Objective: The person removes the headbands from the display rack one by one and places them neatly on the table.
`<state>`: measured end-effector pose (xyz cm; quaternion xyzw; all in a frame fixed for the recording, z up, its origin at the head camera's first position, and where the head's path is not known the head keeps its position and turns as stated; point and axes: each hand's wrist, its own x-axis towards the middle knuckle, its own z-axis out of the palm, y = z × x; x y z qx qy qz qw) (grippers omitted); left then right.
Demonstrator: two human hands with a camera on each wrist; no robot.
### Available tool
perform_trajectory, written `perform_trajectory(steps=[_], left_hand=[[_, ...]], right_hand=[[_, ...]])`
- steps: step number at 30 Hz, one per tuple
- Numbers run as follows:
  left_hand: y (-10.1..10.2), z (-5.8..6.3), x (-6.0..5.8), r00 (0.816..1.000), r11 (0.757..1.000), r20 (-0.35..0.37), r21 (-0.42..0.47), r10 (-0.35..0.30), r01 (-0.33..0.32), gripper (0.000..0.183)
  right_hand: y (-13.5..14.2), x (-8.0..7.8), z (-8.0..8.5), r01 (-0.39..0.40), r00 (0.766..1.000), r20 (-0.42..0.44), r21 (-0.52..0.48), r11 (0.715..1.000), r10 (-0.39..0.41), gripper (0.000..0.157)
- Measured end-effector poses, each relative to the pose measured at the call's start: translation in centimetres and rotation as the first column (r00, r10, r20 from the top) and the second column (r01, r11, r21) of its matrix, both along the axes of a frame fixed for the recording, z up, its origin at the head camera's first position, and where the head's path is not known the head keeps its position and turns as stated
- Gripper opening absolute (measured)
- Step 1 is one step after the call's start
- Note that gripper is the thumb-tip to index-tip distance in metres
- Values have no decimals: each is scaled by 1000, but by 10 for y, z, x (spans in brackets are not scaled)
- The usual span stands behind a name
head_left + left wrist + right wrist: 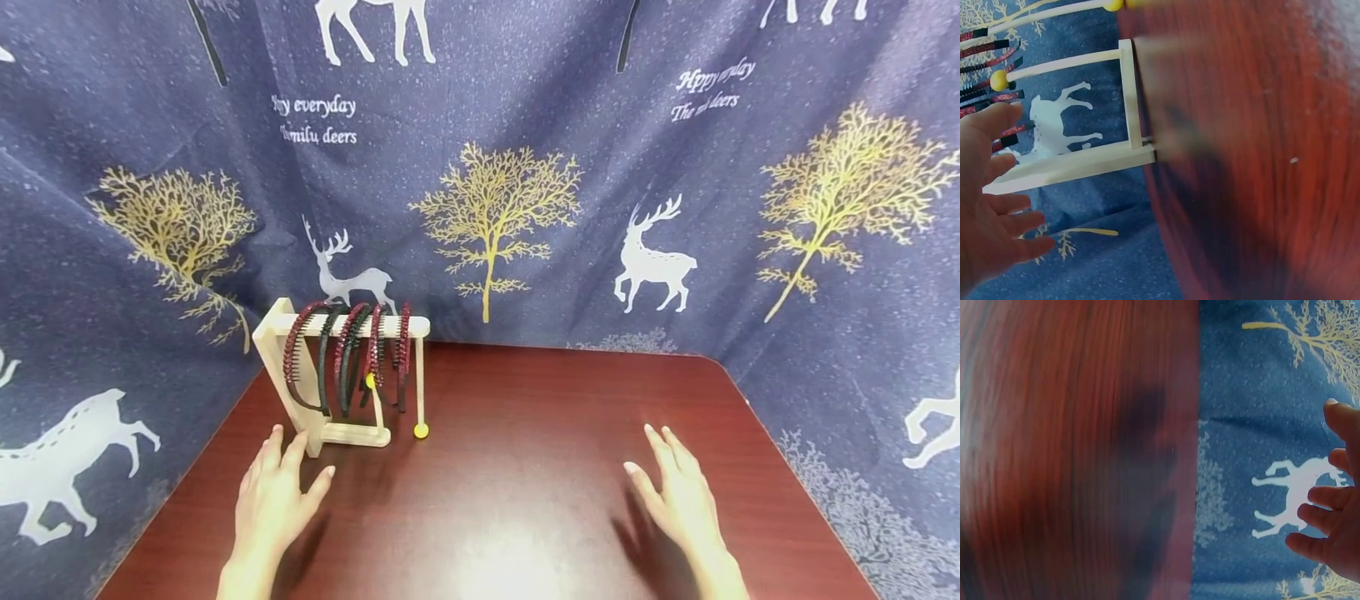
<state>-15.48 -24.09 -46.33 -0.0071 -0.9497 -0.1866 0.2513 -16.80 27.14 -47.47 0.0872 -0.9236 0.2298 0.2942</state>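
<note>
A pale wooden rack (pixel 279 367) stands at the back left of the table. Several hair headbands (pixel 342 350), some dark red and sparkly, others black, hang over its top bar. Yellow balls cap two of its thin rods. My left hand (pixel 273 496) is just in front of the rack's near end, fingers spread and holding nothing; whether a fingertip touches the wood I cannot tell. In the left wrist view the hand (pixel 991 212) overlaps the rack (pixel 1129 94) and some headband ends. On the right side, my right hand (pixel 682 500) hovers above the table, its fingers extended and holding nothing.
The dark red-brown wooden table (pixel 525 433) reflects a bright glare near its front. Behind it and at both sides hangs a blue cloth (pixel 525 108) printed with white deer, yellow trees and lettering. The table's right edge shows in the right wrist view.
</note>
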Motion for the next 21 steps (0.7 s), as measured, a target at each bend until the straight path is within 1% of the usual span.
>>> perform_trajectory(steps=[2, 5, 9, 13, 15, 18, 21], left_hand=[[-1, -1, -1, 1000, 1000, 6, 19, 4, -5, 61], [-3, -2, -4, 1000, 999, -5, 50, 14, -14, 60], [-7, 1, -7, 999, 992, -4, 121, 37, -37, 60], [-6, 4, -10, 996, 972, 73, 225, 57, -73, 62], [-6, 4, -10, 992, 959, 110, 268, 63, -91, 63], [-7, 2, -11, 988, 943, 138, 314, 68, -109, 64], [-7, -3, -14, 989, 927, 128, 356, 78, -119, 63]], right_hand=[[-5, -1, 0, -16, 1000, 1, -31, 999, 16, 62], [-14, -4, 1, -38, 999, 4, -81, 996, 39, 61], [-29, -9, 2, -91, 996, -15, -134, 987, 90, 59], [-42, -17, 3, -169, 985, -54, -163, 972, 162, 60], [-49, -19, 3, -206, 978, -61, -178, 962, 198, 60], [-60, -20, 4, -258, 966, -74, -207, 944, 248, 60], [-70, -23, 6, -306, 952, -86, -231, 924, 293, 60]])
